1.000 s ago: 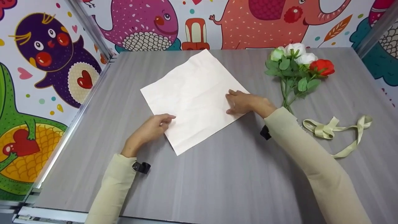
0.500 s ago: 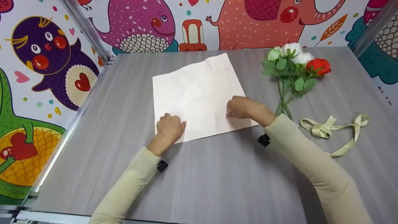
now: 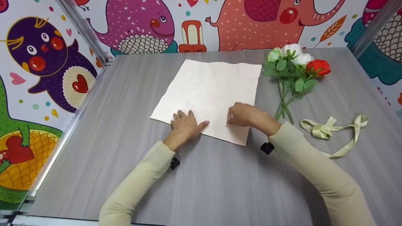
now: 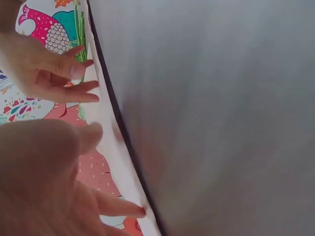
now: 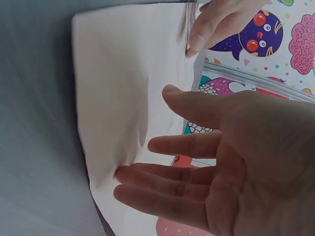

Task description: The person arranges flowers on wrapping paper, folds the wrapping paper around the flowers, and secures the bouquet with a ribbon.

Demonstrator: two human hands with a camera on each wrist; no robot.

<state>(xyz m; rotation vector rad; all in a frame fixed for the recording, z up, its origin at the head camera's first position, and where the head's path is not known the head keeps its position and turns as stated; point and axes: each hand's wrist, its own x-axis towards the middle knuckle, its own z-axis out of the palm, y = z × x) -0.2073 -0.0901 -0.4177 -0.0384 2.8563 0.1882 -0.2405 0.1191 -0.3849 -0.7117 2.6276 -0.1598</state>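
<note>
**Paper sheet on bench, both hands laid on it**

Off-white paper sheet is laid on the grey wood-grain bench, mid to far area, turned at a slant. Shallow wrinkles are seen across it; far edge is slightly wavy.

Left hand: placed palm down over the near edge, fingers straight and spread on the paper, thumb pointed out to the right. Right hand: placed over the near right part. A bent look is given by the head view, but loosely extended, parted fingers are shown in the right wrist view, a dent in the paper by the tips. Hands are apart, bare paper between.

Bunch of flowers is laid just beside the far right corner: white blooms, pale green bud, red bloom, stems pointed to the near side. Pale gold satin ribbon is looped nearer, its tail run to the right sleeve. Bench is backed by cartoon-animal panels.
</note>
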